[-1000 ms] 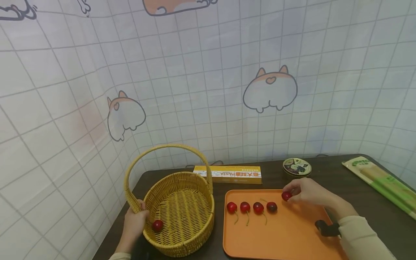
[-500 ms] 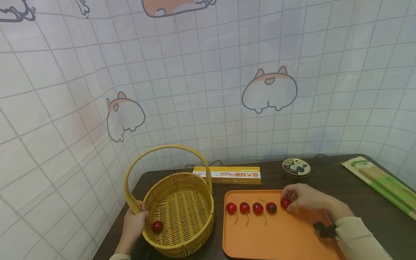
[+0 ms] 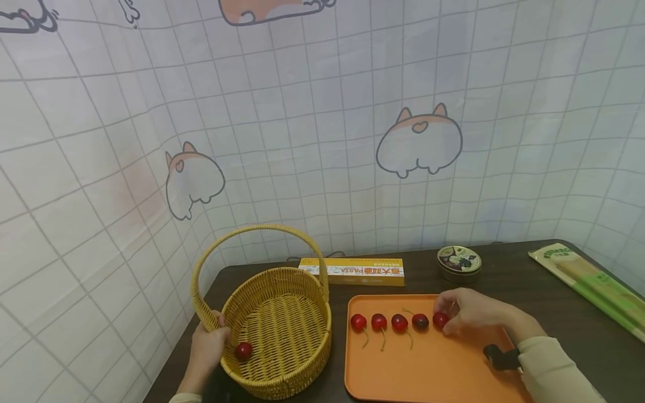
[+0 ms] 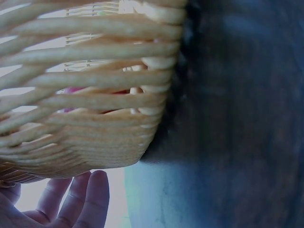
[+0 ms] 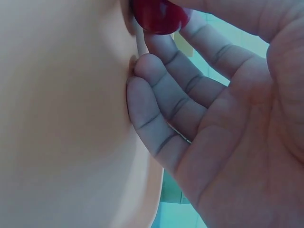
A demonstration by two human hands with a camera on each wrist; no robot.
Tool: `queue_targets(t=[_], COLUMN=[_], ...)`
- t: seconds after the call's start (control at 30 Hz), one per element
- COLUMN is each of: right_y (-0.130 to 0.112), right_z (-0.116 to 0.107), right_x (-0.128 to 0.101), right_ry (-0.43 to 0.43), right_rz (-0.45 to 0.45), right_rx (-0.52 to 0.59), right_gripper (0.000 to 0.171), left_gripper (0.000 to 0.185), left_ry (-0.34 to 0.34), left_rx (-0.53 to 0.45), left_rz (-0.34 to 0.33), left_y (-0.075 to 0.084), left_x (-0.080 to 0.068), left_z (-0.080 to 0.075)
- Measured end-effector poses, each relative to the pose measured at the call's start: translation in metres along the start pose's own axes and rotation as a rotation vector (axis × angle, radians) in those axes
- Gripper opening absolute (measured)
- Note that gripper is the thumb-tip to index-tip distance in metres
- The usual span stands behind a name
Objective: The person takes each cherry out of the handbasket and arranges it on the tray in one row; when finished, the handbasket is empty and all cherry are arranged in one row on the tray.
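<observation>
My left hand [image 3: 208, 344] grips the yellow wicker basket [image 3: 322, 352] where its handle meets the rim on the left. Inside the basket, close to that hand, lies a single cherry [image 3: 244, 351]. In the left wrist view, fingers [image 4: 92, 202] show against the outside of the woven wall [image 4: 109, 142]. Over the orange tray [image 3: 393, 369], my right hand [image 3: 476, 310] pinches another dark red cherry [image 3: 440, 319] between thumb and fingers. This cherry [image 5: 161, 16] shows at the top of the right wrist view, partly covered by the thumb. It sits at the right end of a row of several cherries [image 3: 400, 323].
Behind the tray lie a yellow pasta box [image 3: 363, 271] and a round tin [image 3: 458, 263]. A green and clear packet [image 3: 589, 280] lies at the table's right edge. A white gridded cloth [image 3: 312, 140] hangs behind the dark table [image 3: 509, 268].
The right hand has shifted slightly left and nearer with its cherry, bringing it level with the row and beside the darkest one. The left hand and basket stay put.
</observation>
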State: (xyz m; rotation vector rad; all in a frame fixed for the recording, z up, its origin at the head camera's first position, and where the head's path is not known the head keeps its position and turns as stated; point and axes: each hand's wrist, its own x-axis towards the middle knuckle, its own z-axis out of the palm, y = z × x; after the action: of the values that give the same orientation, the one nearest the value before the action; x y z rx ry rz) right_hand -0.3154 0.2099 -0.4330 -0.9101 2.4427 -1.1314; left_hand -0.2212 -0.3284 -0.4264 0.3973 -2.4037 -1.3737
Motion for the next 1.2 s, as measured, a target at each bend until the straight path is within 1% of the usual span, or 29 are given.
queue_targets(t=[0.13, 0.33, 0.53, 0.63, 0.77, 0.87, 0.93, 1.07, 1.2], right_y=[-0.001, 0.001, 0.001, 0.001, -0.004, -0.014, -0.025, -0.056, -0.091], right_z=[0.001, 0.003, -0.002, -0.010, -0.021, -0.023, -0.019, -0.007, 0.006], right_x=[0.001, 0.001, -0.002, -0.006, -0.011, -0.011, -0.008, -0.001, 0.004], right_ry=[-0.012, -0.021, -0.005, 0.042, 0.151, 0.215, 0.231, 0.216, 0.206], right_rz=[-0.005, -0.011, -0.002, 0.011, 0.035, 0.025, 0.005, -0.044, -0.123], right_rx=[0.017, 0.042, -0.005, -0.055, -0.130, -0.151, -0.129, -0.075, -0.051], right_gripper=[0.033, 0.035, 0.035, 0.034, 0.030, 0.028, 0.028, 0.026, 0.023], left_gripper=[0.018, 0.017, 0.017, 0.017, 0.017, 0.018, 0.018, 0.019, 0.019], left_ry=[0.003, -0.008, -0.005, 0.002, 0.008, 0.010, 0.014, 0.019, 0.027], left_rx=[0.000, -0.005, -0.005, -0.004, -0.015, -0.030, -0.029, -0.023, -0.022], left_rz=[0.005, -0.023, -0.019, -0.013, -0.006, 0.001, 0.004, 0.008, 0.008], left_y=[-0.001, -0.004, -0.005, -0.006, -0.005, -0.004, -0.004, -0.004, -0.003], left_x=[0.000, -0.001, -0.002, -0.001, 0.000, 0.001, 0.002, 0.001, 0.000], left_z=[-0.001, -0.002, -0.001, -0.001, 0.000, 0.001, 0.001, 0.002, 0.001])
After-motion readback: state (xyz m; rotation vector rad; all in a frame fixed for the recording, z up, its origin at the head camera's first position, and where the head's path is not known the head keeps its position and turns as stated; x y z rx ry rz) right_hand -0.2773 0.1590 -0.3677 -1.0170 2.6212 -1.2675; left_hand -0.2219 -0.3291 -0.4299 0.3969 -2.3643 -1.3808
